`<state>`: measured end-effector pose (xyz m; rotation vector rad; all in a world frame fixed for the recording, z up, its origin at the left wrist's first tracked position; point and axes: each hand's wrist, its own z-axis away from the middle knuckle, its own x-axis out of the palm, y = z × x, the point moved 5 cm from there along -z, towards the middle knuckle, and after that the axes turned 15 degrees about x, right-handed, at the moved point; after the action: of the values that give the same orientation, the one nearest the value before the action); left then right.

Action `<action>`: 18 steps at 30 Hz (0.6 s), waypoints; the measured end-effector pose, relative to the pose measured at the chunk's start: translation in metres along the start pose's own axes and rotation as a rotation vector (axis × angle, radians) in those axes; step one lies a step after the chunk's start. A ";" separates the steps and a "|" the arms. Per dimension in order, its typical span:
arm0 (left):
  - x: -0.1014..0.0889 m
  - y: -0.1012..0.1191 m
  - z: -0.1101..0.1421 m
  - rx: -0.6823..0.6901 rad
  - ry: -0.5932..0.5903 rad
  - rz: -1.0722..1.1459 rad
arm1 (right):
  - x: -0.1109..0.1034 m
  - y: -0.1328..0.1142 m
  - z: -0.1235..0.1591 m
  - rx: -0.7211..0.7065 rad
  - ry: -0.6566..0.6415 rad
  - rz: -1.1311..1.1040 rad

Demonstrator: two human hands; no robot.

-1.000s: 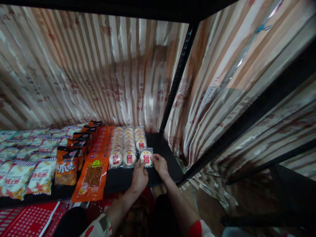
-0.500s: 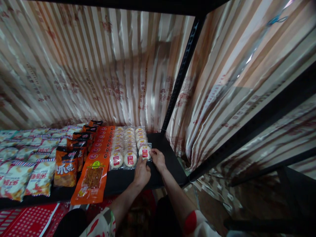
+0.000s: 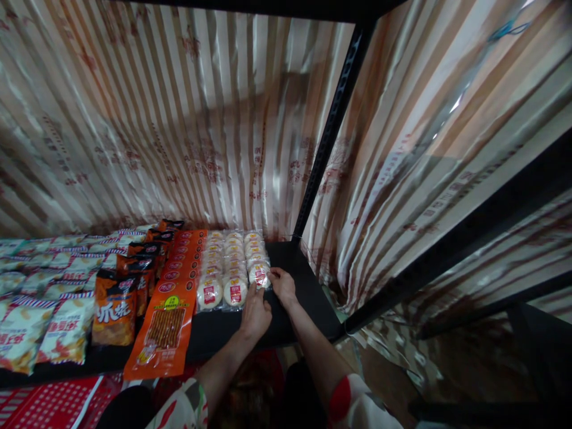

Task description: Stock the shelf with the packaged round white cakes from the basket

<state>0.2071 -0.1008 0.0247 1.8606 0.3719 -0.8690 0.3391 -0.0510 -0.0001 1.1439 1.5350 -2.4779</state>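
A round white packaged cake [image 3: 259, 274] with a red label lies at the front of the rightmost row on the black shelf [image 3: 308, 292]. My left hand [image 3: 255, 313] pinches its lower edge with the fingertips. From the right, my right hand [image 3: 282, 285] grips the edge of its clear wrapper between thumb and fingers. Two more rows of the same wrapped cakes [image 3: 222, 271] lie just to the left, overlapping one another. Beside them is a column of long orange snack packs [image 3: 166, 322], the front one showing brown sticks through its window.
Orange-and-black snack bags [image 3: 114, 310] and white snack bags [image 3: 65, 328] stand in rows at the left. A red plastic basket [image 3: 49, 402] sits below the shelf. A black upright post [image 3: 328, 134] rises at the back right corner, before striped sheeting [image 3: 223, 119].
Both hands keep hold of the front right cake, which has shifted slightly left and back against its row. The view has moved a little.
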 end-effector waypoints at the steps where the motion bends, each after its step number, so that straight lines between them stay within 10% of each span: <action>1: 0.001 0.000 0.000 0.005 -0.007 -0.022 | 0.001 0.000 0.000 -0.005 0.008 0.011; 18: 0.014 0.006 0.010 0.143 -0.119 -0.200 | 0.002 0.000 0.005 -0.089 0.052 0.090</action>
<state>0.2166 -0.1142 0.0165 1.9140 0.4363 -1.1622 0.3352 -0.0540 0.0003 1.2427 1.5528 -2.3161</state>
